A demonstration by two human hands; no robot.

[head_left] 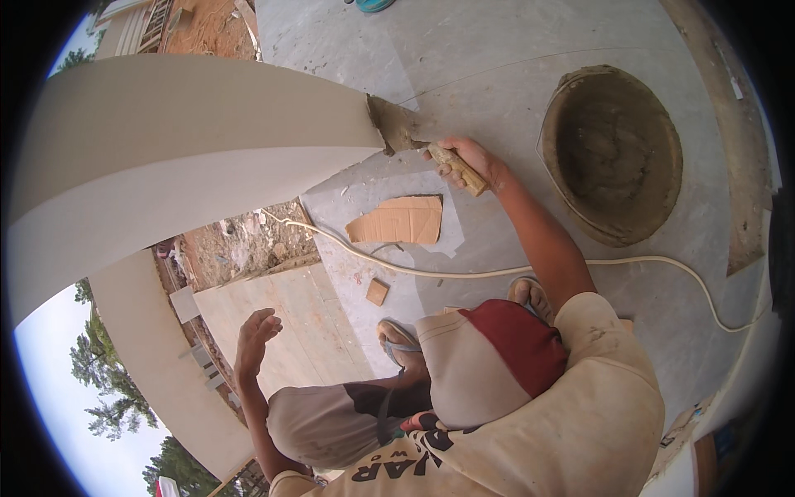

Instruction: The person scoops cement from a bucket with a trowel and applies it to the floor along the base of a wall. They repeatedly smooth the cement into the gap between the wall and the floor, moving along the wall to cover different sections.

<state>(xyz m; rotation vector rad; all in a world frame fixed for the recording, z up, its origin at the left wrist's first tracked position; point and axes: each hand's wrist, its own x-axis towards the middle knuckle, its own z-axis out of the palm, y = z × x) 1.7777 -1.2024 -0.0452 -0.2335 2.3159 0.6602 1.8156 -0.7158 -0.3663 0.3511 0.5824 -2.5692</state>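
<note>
A trowel's wooden handle (460, 168) is wrapped in my right hand (472, 157). Its mortar-smeared blade (396, 124) lies against the foot of a pale, smooth column (248, 108); blade and wet mortar are hard to tell apart there. My left hand (257, 333) is raised off to the left with its fingers stretched out, holding and touching nothing. To the right of my right hand stands a round black bucket (571, 197) with grey-brown mortar (613, 145) inside.
A torn cardboard piece (397, 220) and a small brown block (377, 291) lie on the grey floor (489, 83). A cream hose (464, 274) crosses in front of my sandaled feet. Reddish soil and rubble (248, 240) lie beyond the floor's left edge.
</note>
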